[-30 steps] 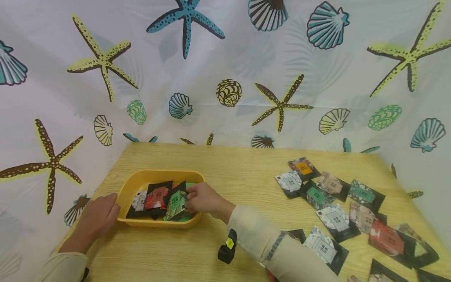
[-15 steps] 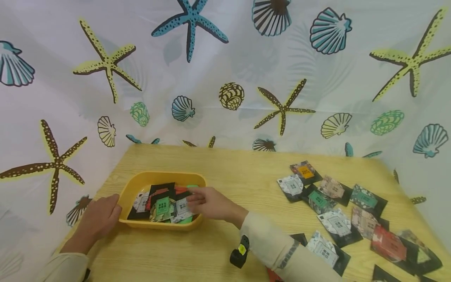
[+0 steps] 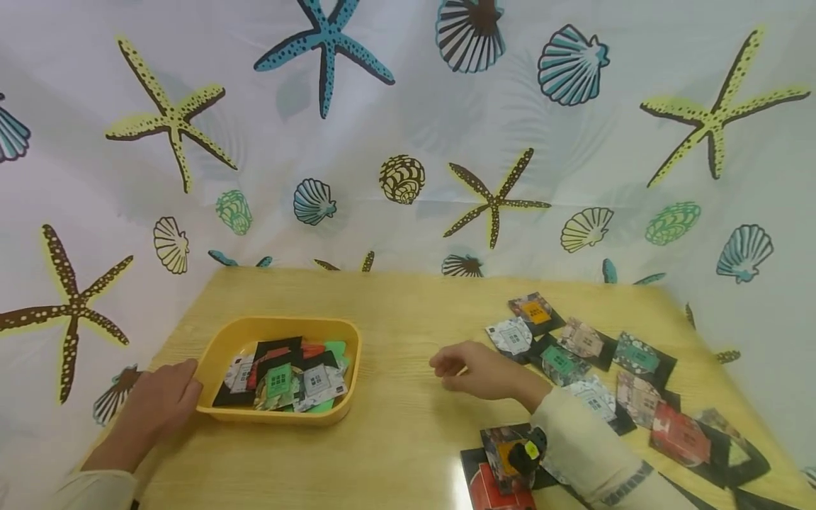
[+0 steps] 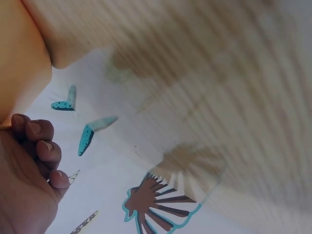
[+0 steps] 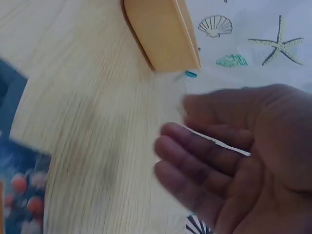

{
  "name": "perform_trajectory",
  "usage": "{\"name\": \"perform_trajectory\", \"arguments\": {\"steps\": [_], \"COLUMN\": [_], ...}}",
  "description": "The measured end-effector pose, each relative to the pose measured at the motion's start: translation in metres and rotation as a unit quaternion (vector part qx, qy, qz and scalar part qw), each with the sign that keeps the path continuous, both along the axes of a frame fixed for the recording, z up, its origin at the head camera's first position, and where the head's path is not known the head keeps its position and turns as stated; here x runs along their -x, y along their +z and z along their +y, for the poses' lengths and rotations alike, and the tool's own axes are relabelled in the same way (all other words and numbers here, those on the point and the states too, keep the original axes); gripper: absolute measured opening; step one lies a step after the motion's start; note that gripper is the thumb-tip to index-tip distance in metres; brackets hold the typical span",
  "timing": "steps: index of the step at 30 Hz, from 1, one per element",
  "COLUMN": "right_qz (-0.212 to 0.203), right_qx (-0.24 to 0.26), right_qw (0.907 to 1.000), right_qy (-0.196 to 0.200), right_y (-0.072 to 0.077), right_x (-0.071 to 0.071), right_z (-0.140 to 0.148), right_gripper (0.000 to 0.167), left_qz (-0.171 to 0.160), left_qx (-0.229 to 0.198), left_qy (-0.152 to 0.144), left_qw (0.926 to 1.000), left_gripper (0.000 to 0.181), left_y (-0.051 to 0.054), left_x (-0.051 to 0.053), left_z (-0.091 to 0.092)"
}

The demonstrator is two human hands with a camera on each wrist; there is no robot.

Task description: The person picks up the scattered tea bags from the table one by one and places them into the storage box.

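A: Surroundings?
B: Loose packets (image 3: 637,356) at right, partly hidden by the right sleeve (image 3: 576,443); yellow tray (image 3: 270,416) at left, holding other packets (image 3: 278,382).
A: Pose?
B: Right hand (image 3: 481,370) between tray and packets, fingers loosely bent, empty; left hand (image 3: 151,402) at tray's left end, grip indiscernible.
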State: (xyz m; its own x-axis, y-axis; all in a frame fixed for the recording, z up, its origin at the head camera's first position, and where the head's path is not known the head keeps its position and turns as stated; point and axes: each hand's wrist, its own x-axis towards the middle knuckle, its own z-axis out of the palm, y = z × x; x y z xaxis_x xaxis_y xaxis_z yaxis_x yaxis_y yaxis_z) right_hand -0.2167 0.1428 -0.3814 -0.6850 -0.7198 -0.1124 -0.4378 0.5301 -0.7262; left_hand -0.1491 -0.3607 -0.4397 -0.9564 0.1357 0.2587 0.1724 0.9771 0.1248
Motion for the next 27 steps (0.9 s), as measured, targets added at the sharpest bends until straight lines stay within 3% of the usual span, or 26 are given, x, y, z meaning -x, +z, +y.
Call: {"name": "perform_trajectory", "arguments": {"steps": [4,8,14,19,23,27], "right_qz": [-0.012,0.010,-0.003,0.051,0.098,0.091], "right_qx": [-0.063,-0.117,-0.109,-0.137,-0.155,-0.134], "right_qw": [0.9975,0.9930,0.9940,0.9891,0.9830,0.9868], "right_qy": [0.030,0.019,-0.006,0.016,0.012,0.002], "right_y": [0.001,-0.005,-0.019,-0.026,-0.030,-0.031], "right_x": [-0.010,-0.027,-0.044,-0.048,-0.049,-0.047], "right_z": [0.024,0.056,0.103,0.103,0.096,0.095], "right_gripper": [0.038,0.040,0.053,0.056,0.052,0.044], "left_qz": [0.008,0.021,0.025,0.035,0.018,0.006], "left_qx": [-0.011,-0.016,-0.018,-0.011,-0.015,-0.017], "left_qy": [0.001,-0.003,-0.017,-0.003,0.010,0.012], "left_qw": [0.9999,0.9996,0.9994,0.9993,0.9997,0.9998], "left_gripper": [0.025,0.024,0.024,0.024,0.025,0.024], "left_y": [-0.003,-0.004,-0.002,-0.002,-0.002,0.000], "left_x": [-0.005,0.001,0.012,0.002,-0.005,-0.005], "left_z": [-0.001,0.006,0.017,0.011,0.005,0.004]}}
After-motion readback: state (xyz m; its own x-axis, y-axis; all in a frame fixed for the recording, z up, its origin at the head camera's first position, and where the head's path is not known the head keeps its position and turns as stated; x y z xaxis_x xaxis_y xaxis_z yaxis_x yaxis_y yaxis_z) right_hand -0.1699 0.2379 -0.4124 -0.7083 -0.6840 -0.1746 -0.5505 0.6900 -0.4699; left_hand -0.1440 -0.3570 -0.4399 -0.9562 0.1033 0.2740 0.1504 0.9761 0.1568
